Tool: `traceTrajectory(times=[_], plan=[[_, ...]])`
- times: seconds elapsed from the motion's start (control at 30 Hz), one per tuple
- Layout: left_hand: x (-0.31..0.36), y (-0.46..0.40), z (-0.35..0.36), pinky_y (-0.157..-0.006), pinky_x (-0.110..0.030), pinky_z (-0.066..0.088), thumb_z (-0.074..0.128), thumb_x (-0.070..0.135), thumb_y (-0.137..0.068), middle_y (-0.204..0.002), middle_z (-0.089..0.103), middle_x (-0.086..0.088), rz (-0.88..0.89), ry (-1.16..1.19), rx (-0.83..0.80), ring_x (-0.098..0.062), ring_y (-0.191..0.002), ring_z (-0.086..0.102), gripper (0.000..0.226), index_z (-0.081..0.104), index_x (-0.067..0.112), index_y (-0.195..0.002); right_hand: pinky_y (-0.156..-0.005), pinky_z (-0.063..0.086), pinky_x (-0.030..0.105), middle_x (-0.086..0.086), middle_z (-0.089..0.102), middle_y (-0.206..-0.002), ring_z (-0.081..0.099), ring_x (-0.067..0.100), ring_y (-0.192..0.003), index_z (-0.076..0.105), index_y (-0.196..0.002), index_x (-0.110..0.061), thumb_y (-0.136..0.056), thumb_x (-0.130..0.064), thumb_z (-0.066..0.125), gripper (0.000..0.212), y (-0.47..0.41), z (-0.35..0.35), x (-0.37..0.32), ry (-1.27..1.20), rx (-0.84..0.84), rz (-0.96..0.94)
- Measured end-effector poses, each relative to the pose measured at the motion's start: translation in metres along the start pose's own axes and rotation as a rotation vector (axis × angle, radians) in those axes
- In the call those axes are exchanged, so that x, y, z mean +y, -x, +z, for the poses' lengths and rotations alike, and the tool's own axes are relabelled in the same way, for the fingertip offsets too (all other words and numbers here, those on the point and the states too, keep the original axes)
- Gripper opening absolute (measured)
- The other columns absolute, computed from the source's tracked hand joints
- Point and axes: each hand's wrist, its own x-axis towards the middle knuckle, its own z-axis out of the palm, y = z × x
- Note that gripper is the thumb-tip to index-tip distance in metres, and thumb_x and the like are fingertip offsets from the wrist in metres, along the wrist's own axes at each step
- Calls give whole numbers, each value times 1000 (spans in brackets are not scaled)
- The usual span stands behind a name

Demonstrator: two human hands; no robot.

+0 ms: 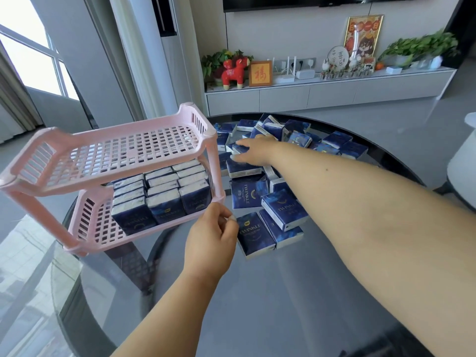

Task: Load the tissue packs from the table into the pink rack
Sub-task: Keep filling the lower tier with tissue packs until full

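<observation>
A pink two-tier rack (213, 161) stands on the left of the round glass table (270, 305). Its upper shelf holds nothing; its lower shelf carries several dark blue tissue packs (164, 199) standing in rows. Many more tissue packs lie loose in a pile (283, 202) to the right of the rack. My right hand (253, 152) reaches into the far part of the pile, and its fingers close round one tissue pack (239, 149). My left hand (211, 240) hovers by the rack's front right corner, fingers loosely curled, holding nothing.
Beyond the table runs a long low TV cabinet (329, 95) with ornaments, frames and plants. A white seat (463, 161) stands at the right edge. A tall air conditioner (164, 47) and a window are at the back left. Bare glass lies in front of the pile.
</observation>
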Motion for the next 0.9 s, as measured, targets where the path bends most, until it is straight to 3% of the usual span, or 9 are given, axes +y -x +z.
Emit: traceTrajectory(times=[0.13,0.33,0.5,0.57,0.73,0.9], plan=[[0,0,0,-59,-39,47,51,19,-92,-63,55,6,1,0,-7,-12,-59,50,13,52,26,-81,-107,30,44,8,36,-142,23,34,-135,47,-130,-42,-84,-64,49,51,7,12,0,-18,51,-63],[0,3,0,-57,-42,46,49,20,-92,-70,56,0,17,-14,1,-20,-63,52,4,50,24,-91,-92,42,31,-3,49,-135,50,19,-120,56,-120,-44,-83,-62,54,42,45,26,10,-128,74,-175],[4,6,0,-71,-31,39,53,23,-91,-107,45,4,94,-137,54,-19,-86,52,30,45,19,-120,-90,38,30,2,43,-141,51,18,-121,52,-123,-50,-81,-58,57,43,77,41,11,-221,102,-163],[7,11,0,-75,-32,42,52,24,-93,-118,42,1,129,-157,58,-18,-100,52,36,44,16,-127,-89,41,29,-1,49,-132,55,17,-112,54,-123,-48,-82,-56,58,41,93,46,8,-250,118,-168],[9,28,-1,-76,-41,49,46,35,-97,-119,47,-3,175,-234,6,-28,-100,55,30,46,16,-120,-84,39,30,-4,55,-106,57,16,-96,56,-120,-47,-84,-55,55,36,131,61,0,-261,212,-196],[6,53,-10,-79,-30,41,45,38,-98,-121,48,1,88,-164,28,-19,-107,53,31,48,16,-121,-83,42,29,-6,55,-107,55,16,-98,58,-118,-46,-83,-54,56,36,158,70,-5,-285,213,-230]])
